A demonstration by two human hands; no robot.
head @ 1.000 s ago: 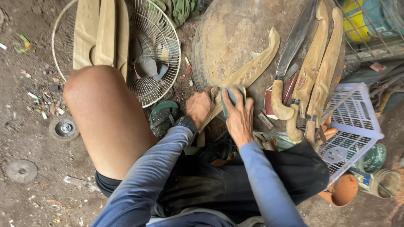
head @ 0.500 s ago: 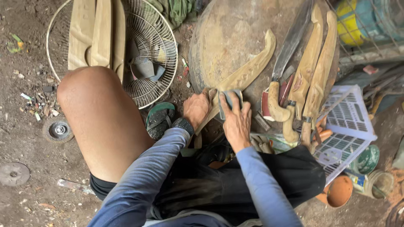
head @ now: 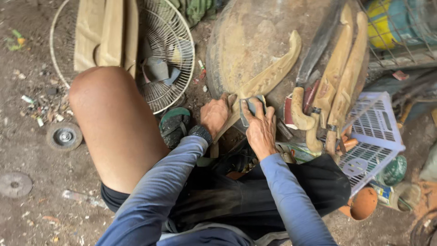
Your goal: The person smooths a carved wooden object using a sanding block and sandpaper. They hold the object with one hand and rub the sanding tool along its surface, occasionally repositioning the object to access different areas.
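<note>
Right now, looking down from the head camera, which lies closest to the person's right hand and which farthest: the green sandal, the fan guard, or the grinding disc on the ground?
From the right hand:
1. Green sandal, just left, beside the knee.
2. Fan guard, upper left.
3. Grinding disc, far lower left on the dirt.

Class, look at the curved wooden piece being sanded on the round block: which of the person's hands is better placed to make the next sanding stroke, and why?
Probably the right hand: it presses the grey sandpaper flat on the curved wooden piece. The left hand grips the piece's near end, steadying it against the round block.
</note>
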